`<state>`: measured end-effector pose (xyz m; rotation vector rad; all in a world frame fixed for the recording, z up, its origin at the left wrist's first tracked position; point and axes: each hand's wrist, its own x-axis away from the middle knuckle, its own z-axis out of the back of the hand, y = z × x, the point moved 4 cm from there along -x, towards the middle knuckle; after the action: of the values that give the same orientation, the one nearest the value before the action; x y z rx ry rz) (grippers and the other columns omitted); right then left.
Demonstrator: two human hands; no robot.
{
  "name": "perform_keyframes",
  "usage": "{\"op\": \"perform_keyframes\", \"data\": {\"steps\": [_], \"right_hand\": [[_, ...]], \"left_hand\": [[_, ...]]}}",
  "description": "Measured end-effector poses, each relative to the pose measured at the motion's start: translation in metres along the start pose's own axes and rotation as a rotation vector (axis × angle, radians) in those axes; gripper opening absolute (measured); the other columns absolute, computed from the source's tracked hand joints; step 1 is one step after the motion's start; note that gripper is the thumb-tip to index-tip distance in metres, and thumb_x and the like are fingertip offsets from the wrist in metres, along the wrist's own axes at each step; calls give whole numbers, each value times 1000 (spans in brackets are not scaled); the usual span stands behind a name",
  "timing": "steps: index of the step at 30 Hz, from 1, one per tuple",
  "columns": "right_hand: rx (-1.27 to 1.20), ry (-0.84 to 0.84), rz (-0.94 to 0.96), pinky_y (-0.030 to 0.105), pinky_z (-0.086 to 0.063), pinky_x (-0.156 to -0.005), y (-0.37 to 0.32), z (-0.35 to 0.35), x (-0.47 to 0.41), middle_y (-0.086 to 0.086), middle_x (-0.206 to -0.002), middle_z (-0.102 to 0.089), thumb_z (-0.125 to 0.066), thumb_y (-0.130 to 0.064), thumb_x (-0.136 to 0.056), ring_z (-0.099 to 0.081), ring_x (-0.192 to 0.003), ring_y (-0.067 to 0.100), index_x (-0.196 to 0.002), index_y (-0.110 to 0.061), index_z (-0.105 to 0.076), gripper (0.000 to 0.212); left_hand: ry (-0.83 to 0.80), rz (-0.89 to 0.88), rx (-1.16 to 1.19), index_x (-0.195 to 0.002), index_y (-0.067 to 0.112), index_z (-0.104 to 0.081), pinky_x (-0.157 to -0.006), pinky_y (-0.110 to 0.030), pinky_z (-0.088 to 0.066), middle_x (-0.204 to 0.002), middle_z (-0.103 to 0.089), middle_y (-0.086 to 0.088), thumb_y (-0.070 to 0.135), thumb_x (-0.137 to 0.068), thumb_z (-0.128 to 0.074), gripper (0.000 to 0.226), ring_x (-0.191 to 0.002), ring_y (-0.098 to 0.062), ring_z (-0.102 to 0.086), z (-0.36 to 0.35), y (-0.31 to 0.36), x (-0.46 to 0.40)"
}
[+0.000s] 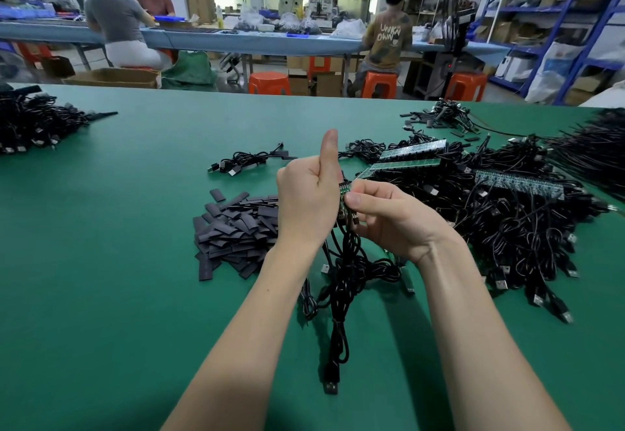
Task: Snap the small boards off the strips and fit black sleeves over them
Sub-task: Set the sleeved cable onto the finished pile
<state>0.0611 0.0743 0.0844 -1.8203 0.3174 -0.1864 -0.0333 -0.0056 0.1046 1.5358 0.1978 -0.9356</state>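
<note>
- Green worktop [118,261] runs out ahead of me, with other people seated at long tables in the workshop beyond it.
- Taking the heap of black sleeves [236,227] as my landmark: it lies flat on the worktop, and my left hand [306,203] is raised just to its right, nearer to it than my right hand [389,217].
- Between the two hands I hold a small piece of board strip [343,198], its long axis upright, so it stands edge-on to me, right of the sleeves and above the worktop.
- My left hand grips the strip's left side with its fingers curled behind it and the thumb sticking straight up, free of the board.
- My right hand pinches the strip from the right, thumb across the near face, fingers bent round the far side, wrist angled inward.
- Black cables [341,281] hang from the bottom of the strip down to the worktop, ending in a plug [331,387] nearest me.
- I judge the coming move is a snap along the upright strip, the hands bending against each other; afterwards the left hand has the short reach to the sleeves.
- Farther right of the sleeves, past my hands, more green strips [406,156] lie across a big tangle of cables [507,227].
- Whether the piece holds one board or several I cannot tell.
</note>
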Motion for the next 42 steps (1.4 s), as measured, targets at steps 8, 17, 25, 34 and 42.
{"op": "perform_keyframes", "data": {"steps": [8, 17, 25, 34, 42], "right_hand": [[76, 78, 103, 12, -46, -49, -38, 11, 18, -9, -62, -63, -73, -15, -79, -57, -53, 2, -70, -24, -69, 13], [27, 269, 167, 11, -47, -46, -57, 6, 19, -9, -72, -66, -77, -21, -77, -61, -54, 5, -86, -17, -66, 14], [-1, 201, 134, 11, -50, -49, -55, -8, 14, -5, -68, -64, -72, -17, -79, -60, -49, 4, -89, -10, -63, 15], [62, 411, 75, 18, -55, -53, -38, 3, 2, -6, -69, -69, -79, -18, -85, -63, -55, 8, -89, -15, -67, 13], [175, 605, 188, 23, -60, -70, -27, 24, -3, 9, -86, -75, -73, -12, -93, -75, -74, 16, -92, -7, -72, 5]], "left_hand": [[-606, 287, -222, -94, 29, -62, -82, -30, -43, -97, -68, 7, 74, -95, -33, 53, -92, -8, -61, 15, -24, -11], [-770, 590, -194, -112, 15, -63, -51, -25, -42, -87, -64, -4, 65, -83, -69, 59, -50, -14, -61, 29, -43, -5], [-530, 887, 664, -108, 8, -60, -75, -32, -59, -95, -76, -14, 47, -98, -52, 41, -83, -24, -76, -36, -47, 26], [-572, 980, 924, -103, 9, -62, -85, -41, -58, -98, -71, -11, 33, -106, -41, 32, -82, -28, -71, -61, -35, 52], [-551, 758, 603, -112, 11, -66, -55, -22, -51, -96, -67, -4, 35, -103, -54, 28, -64, -12, -61, -20, -50, 18]]}}
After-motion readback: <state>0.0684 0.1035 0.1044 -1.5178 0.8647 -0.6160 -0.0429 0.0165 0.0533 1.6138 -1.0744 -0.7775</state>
